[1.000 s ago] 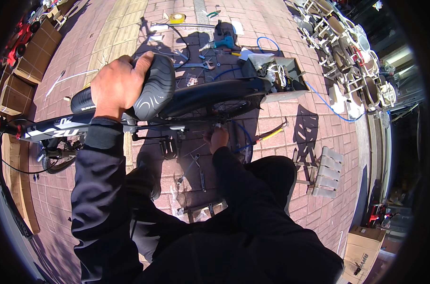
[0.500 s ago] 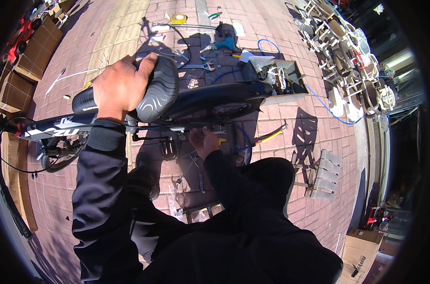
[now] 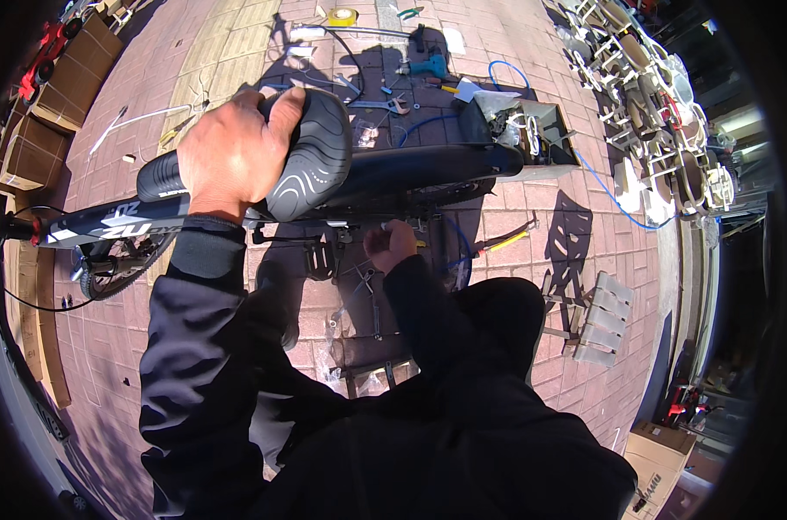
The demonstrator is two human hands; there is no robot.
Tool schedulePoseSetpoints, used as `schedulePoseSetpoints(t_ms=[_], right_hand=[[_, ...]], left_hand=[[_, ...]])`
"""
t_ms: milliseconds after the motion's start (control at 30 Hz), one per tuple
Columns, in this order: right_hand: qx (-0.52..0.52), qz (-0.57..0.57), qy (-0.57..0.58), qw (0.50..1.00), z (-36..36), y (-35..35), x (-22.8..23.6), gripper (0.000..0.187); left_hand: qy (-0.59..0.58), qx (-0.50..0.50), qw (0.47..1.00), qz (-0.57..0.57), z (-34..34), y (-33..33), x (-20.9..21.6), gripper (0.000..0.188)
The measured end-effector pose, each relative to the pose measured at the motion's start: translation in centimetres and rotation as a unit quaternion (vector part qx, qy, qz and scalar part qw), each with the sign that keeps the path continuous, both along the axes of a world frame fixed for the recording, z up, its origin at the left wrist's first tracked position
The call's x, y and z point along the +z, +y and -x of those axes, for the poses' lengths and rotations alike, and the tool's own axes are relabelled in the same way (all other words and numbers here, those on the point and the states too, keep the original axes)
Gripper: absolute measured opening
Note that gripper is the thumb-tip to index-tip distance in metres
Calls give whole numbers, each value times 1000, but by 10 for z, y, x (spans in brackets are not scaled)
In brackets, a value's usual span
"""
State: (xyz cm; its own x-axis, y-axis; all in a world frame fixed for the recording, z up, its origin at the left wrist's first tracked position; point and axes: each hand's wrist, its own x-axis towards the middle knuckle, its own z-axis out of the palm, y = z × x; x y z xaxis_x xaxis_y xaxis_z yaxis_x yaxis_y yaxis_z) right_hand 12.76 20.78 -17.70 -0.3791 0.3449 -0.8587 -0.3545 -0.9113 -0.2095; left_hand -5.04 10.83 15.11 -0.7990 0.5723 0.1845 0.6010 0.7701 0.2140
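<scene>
My left hand (image 3: 233,152) is clamped over the black bicycle saddle (image 3: 317,165), fingers wrapped across its top. Below it runs the bike's dark frame tube (image 3: 120,221) with white lettering, reaching left. A black rear mudguard (image 3: 419,171) covers most of the rear wheel (image 3: 450,195). Close to the rear part of the frame, on my side, my right hand (image 3: 391,246) is closed with curled fingers; whatever they hold is hidden. A pedal (image 3: 320,260) hangs to the left of that hand.
Beyond the bike lie an adjustable wrench (image 3: 385,105), a teal power drill (image 3: 426,66) and yellow tape (image 3: 342,16). An open toolbox (image 3: 541,139) stands at the rear wheel. To the right are a slatted stool (image 3: 603,319) and a hammer-like tool (image 3: 506,240). Cardboard boxes (image 3: 77,74) line the left.
The view has shifted slightly. The bike, with my left hand still on the saddle, leans a little closer to me, so less of the rear wheel shows. My right hand remains low beside the frame.
</scene>
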Motion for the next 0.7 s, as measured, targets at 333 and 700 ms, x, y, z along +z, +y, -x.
schedulePoseSetpoints(t_ms=[333, 700], right_hand=[[106, -114, -36, 987, -26, 11, -42, 15], [120, -197, -57, 971, -29, -27, -17, 26]], left_hand=[[-13, 9, 999, 47, 10, 5, 2, 74], [-14, 3, 998, 57, 6, 5, 6, 65]])
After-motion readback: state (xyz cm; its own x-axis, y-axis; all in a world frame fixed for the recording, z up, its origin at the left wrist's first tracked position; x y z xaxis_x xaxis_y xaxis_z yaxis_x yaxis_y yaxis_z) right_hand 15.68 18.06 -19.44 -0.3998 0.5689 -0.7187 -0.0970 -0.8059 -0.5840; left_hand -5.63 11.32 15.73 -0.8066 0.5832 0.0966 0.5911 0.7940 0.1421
